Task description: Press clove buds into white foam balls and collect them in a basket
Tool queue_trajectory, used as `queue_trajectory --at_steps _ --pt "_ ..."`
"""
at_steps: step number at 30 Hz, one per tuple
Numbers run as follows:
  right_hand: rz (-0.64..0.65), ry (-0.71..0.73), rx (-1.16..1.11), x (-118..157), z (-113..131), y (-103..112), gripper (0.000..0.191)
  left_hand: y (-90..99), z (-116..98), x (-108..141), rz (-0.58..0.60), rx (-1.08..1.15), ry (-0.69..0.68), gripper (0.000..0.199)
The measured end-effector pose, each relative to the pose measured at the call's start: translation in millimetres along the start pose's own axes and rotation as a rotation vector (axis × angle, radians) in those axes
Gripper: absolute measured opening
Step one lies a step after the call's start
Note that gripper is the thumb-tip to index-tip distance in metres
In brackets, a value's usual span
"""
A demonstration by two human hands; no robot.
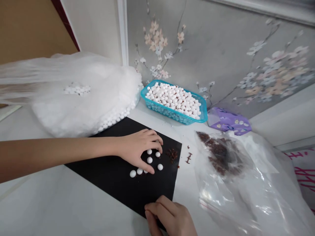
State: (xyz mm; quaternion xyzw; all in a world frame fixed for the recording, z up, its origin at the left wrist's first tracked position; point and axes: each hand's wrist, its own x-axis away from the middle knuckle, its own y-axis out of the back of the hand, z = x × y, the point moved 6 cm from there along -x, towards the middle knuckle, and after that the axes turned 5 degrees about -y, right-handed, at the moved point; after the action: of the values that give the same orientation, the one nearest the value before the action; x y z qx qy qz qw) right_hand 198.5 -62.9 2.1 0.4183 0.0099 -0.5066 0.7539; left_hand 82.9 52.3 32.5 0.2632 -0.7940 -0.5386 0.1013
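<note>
Head: left hand [139, 149] points right over white beads [149, 160] on black sheet [110, 173].

Wallpaper [216, 39]: grey, with pale pink and white blossoms on thin brown branches. Basket [172, 114]: turquoise. Beads [149, 160]: white. Sheet [108, 170]: black. Packet [228, 120]: purple, with white floral print. Bagged pieces [219, 150]: dark reddish-brown.

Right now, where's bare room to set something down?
The black sheet is bare between your left hand and right hand; white tabletop is bare beside the plastic bag. It's crowded around the white beads and dark red pieces.
</note>
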Motion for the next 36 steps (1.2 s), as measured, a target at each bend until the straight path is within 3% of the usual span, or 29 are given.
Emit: queue_trajectory --at_steps 6,12,16,22,30,36 --pt "0.0 0.009 0.011 0 -2 1 0.017 2.7 -2 3 -0.01 0.165 -0.009 0.034" --pt "0.014 0.042 0.013 0 -2 1 0.016 8.0 8 0 -0.138 0.263 0.075 0.033" --pt "-0.001 0.023 0.013 0 -2 1 0.017 -0.3 2 1 -0.045 0.344 0.061 0.039" --pt "-0.018 -0.003 0.022 1 -2 0 0.018 -9.6 -17 10 0.026 0.195 -0.082 0.071" --pt "0.004 0.01 0.039 1 -1 0 0.018 -16.2 -22 16 0.016 0.159 -0.098 0.047" --pt "0.002 0.009 0.01 1 -1 0 0.016 -12.8 -20 24 -0.006 0.21 -0.096 0.08"
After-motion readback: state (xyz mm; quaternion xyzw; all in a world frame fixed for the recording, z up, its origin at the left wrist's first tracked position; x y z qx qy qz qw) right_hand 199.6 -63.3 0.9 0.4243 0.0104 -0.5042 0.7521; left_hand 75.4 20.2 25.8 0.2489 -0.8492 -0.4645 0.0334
